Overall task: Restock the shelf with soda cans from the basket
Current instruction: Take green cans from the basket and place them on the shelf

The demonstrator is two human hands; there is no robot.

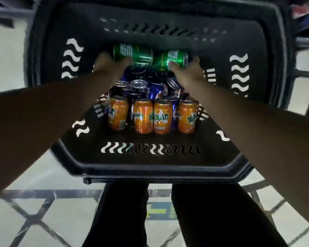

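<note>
Blue cans [157, 90] partly hidden behind orange cans [144, 115]; shelf frame [305, 13] blurred, cropped.

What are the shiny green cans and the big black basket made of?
Green cans: probably thin metal, glossy, since light streaks glint off their sides. Basket: looks like moulded plastic, matte black, with wavy slots cut through its walls. The left hand and right hand each grip one can.

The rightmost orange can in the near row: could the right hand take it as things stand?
Probably not yet. The right hand already grips a green can at the far end of the basket. The rightmost orange can stands upright with nothing above it, so a freed hand should reach it.
</note>
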